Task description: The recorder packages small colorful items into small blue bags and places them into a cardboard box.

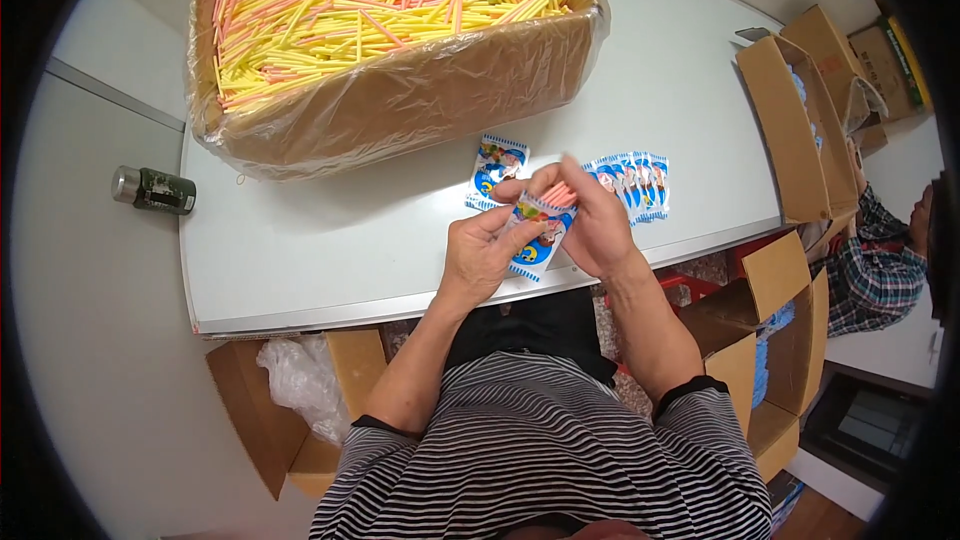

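Observation:
Near the table's front edge, my left hand [474, 262] pinches a small blue and white printed packet [533, 252] between thumb and fingers. Pink sticks [560, 195] poke out of the packet's upper end. My right hand [602, 230] curls round that end and the sticks, with its fingers partly hidden behind them. Just beyond my hands a similar packet [500, 162] lies flat on the white table [330, 250]. Several more packets [648, 183] overlap in a row to the right of my right hand.
A large plastic-lined carton [420, 110] of yellow and pink sticks [390, 0] fills the far side. A dark bottle [155, 190] lies at the left. Open cartons [785, 130] stand at the right, near a person in a plaid shirt [870, 270]. Below left, another carton [360, 365] holds clear plastic [300, 380].

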`<state>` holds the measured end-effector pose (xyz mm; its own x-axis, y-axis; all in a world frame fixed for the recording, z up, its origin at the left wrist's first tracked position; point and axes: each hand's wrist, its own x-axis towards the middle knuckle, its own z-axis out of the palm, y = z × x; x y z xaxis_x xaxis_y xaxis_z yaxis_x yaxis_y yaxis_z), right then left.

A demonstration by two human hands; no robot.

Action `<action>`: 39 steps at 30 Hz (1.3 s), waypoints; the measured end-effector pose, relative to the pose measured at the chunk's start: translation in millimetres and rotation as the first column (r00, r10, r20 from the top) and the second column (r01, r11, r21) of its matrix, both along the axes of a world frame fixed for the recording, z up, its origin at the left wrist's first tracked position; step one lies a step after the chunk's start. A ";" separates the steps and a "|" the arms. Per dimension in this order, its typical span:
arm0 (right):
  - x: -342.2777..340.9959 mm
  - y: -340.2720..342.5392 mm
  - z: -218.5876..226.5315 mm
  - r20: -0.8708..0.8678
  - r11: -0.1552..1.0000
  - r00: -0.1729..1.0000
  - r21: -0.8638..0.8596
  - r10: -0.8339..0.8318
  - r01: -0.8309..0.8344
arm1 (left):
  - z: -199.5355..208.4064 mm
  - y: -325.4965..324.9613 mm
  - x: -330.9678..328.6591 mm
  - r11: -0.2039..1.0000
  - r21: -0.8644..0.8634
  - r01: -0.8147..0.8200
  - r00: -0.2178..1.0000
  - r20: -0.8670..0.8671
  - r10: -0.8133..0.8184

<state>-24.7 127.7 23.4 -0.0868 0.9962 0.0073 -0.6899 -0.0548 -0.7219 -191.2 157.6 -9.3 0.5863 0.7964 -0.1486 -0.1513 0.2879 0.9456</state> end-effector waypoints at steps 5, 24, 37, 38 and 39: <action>-1.0 -0.2 5.6 0.728 1.000 0.685 -0.013 -0.003 0.018 | -2.8 -1.7 -0.8 1.000 -0.004 0.018 1.000 0.014 -0.018; 78.7 -13.7 -27.8 0.991 0.928 0.088 -0.124 0.099 0.351 | -2.6 -10.0 48.4 0.623 0.780 0.050 0.896 -0.311 0.317; 66.6 -11.8 23.4 0.908 0.803 0.050 0.342 -0.417 0.488 | -29.1 -0.4 67.1 0.546 0.826 0.140 0.863 -0.372 0.343; 68.3 -7.9 34.3 0.859 0.770 0.051 0.429 -0.509 0.473 | -21.7 8.3 56.5 0.611 0.787 0.090 0.831 -0.397 0.389; 65.7 -3.7 52.0 0.849 0.768 0.099 0.411 -0.519 0.491 | -16.0 17.2 45.0 0.616 0.786 0.047 0.758 -0.430 0.491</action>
